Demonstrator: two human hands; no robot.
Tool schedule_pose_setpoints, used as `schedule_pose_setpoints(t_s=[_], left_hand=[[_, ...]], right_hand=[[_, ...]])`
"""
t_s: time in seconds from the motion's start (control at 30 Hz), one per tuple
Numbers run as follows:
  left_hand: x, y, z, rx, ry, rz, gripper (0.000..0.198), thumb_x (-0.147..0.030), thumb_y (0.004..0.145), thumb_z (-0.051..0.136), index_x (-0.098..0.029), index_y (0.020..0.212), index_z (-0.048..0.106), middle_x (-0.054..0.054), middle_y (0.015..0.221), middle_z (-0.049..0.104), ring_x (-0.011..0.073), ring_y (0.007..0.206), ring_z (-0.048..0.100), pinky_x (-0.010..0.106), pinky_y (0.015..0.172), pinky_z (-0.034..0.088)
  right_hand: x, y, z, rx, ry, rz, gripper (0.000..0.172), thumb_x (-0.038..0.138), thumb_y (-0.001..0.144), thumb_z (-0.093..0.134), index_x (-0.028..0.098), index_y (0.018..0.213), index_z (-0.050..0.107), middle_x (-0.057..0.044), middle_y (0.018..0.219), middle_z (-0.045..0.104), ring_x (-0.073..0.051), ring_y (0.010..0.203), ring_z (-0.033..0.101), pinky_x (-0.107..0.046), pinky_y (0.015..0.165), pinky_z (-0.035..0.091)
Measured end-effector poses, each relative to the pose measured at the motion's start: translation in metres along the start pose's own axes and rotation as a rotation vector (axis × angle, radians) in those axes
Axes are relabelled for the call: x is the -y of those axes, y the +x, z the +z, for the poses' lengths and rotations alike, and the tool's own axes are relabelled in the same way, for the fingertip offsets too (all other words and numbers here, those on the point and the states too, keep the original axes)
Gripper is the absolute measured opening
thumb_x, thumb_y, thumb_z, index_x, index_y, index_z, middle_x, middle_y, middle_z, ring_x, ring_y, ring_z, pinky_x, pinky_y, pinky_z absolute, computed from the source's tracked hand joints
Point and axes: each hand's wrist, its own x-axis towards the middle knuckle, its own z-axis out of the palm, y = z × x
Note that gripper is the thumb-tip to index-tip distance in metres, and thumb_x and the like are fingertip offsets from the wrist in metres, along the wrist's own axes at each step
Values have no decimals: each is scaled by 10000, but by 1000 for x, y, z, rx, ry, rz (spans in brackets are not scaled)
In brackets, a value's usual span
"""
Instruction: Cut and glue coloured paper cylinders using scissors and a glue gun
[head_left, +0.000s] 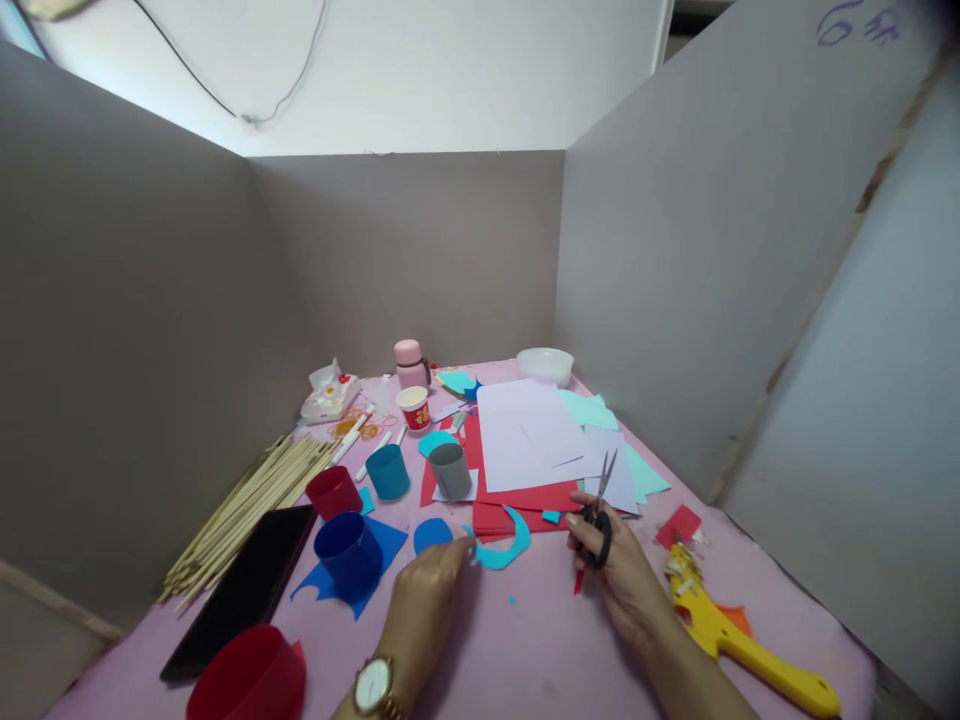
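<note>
My left hand (433, 580), wearing a wristwatch (373, 686), has its fingers pinched together on the left end of a light-blue crescent-shaped paper scrap (511, 552). Black-handled scissors (601, 520) are in my right hand (611, 570), their blades pointing away from me and slightly apart. Just left of my right fingers lies a small turquoise paper piece (551, 517) on red paper sheets (495, 518). Beyond my left hand is a blue paper disc (433, 535). A dark-blue paper tube (348, 552) stands on a jagged-edged blue paper (390, 545) to the left.
Red (334, 493), teal (388, 472) and grey (450, 472) tubes stand around. White sheets (525, 440) cover the back right. A yellow glue gun (735, 640) lies right; a black tablet-like slab (240, 590) and wooden sticks (247, 505) lie left. Grey partitions (420, 250) enclose the table.
</note>
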Motion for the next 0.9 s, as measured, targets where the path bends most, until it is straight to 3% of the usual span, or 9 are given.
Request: schedule_pose_setpoints(t_s=[0.1,0.3,0.47,0.6,0.73,0.9], left_hand=[[-8,-3,4,-14,15,59,434,55,781,445,-157,1124,604,122,1044,744,238,927,697,358,787,563],[-24,3,15,-23,64,101,356,-90,839,583,-136,1190,548,72,935,740,209,824,704,340,677,597],[-21,3,19,-59,133,201,246,-190,887,560,-156,1130,576,10,854,691,146,700,680,302,592,581],[-15,-4,17,-190,127,255,258,-199,905,526,-142,1156,548,0,789,687,132,624,667,271,533,560],[-17,-20,-1,-380,92,267,358,-40,899,382,-94,1251,418,14,701,715,144,591,662,265,519,541],[-4,-55,-59,-534,159,89,369,-105,892,477,-183,1250,438,2,795,753,119,677,687,218,631,537]], right_hand=[[-2,-1,0,10,-9,3,520,388,591,819,197,1010,577,62,622,539,-113,565,477,-183,433,360],[-8,0,-3,2,-41,16,488,401,600,809,205,981,577,68,581,537,-113,560,470,-175,439,359],[-13,-1,-6,22,-71,41,528,422,592,815,217,1017,578,74,578,538,-104,533,458,-168,423,357],[-21,2,-13,17,-74,70,556,433,580,828,221,1033,586,68,591,551,-98,531,467,-160,431,386],[-27,6,-19,49,-80,94,529,431,595,826,228,1022,588,62,598,564,-87,482,443,-164,404,385],[-28,4,-20,60,-64,163,573,435,512,866,234,977,598,51,569,555,-108,481,464,-187,394,395]])
